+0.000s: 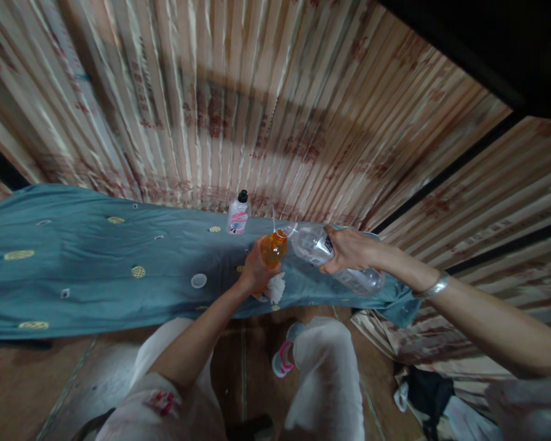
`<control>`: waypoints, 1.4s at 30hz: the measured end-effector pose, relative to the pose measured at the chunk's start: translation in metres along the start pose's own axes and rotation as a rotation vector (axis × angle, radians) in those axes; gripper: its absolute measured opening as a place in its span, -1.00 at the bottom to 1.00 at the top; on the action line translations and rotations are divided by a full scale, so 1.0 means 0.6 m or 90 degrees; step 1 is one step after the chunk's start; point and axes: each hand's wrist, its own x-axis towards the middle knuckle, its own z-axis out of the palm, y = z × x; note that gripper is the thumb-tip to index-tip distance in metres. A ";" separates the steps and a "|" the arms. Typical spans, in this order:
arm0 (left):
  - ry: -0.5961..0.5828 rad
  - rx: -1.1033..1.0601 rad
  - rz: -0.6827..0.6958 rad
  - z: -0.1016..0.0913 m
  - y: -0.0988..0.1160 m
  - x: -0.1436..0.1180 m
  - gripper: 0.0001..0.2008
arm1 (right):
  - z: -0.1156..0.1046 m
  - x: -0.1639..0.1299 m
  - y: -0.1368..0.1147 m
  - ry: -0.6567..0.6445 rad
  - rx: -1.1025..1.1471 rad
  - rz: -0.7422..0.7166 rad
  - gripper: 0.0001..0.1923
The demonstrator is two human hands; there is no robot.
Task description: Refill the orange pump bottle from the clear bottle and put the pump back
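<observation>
Facing a clear bottle (307, 241), an orange bottle (273, 251) is wrapped by the curled fingers of the left hand (254, 270), apparently for steadiness. The clear one is clasped mid-body by the right hand's (349, 248) fingers, seemingly tilted so the mouths sit close. Beyond the left fingers, a black-capped bottle (238, 217) is stood.

Clearances around the left hand (256, 271). Twelve o'clock: pleated beige, brown-patterned curtain (257, 116), a barrier. Eleven: upright whitish plastic bottle with black cap (238, 217), an obstacle. Two to three: transparent plastic bottle (308, 239) and right hand (344, 248), obstructing. Nine: low, round white disc (199, 280). Ten: open passage over teal patterned cloth (169, 245).
</observation>
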 end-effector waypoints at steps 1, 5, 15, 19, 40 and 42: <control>-0.004 -0.002 0.002 0.000 0.000 0.000 -0.21 | 0.000 0.000 0.000 0.001 0.000 -0.001 -0.23; 0.001 -0.009 0.012 0.000 0.001 0.000 -0.21 | -0.003 0.000 -0.001 0.000 0.001 0.001 -0.22; 0.008 -0.003 -0.011 0.004 0.001 -0.001 -0.20 | -0.003 0.000 -0.003 0.004 0.002 0.003 -0.23; 0.006 0.004 -0.002 0.003 0.002 -0.001 -0.21 | -0.008 -0.003 -0.005 -0.007 -0.001 0.003 -0.23; -0.002 0.013 -0.013 0.000 0.006 0.000 -0.21 | -0.011 -0.004 -0.006 -0.013 -0.003 0.005 -0.22; -0.007 0.012 -0.014 -0.001 0.006 0.000 -0.21 | -0.009 -0.003 -0.006 -0.013 -0.006 0.010 -0.22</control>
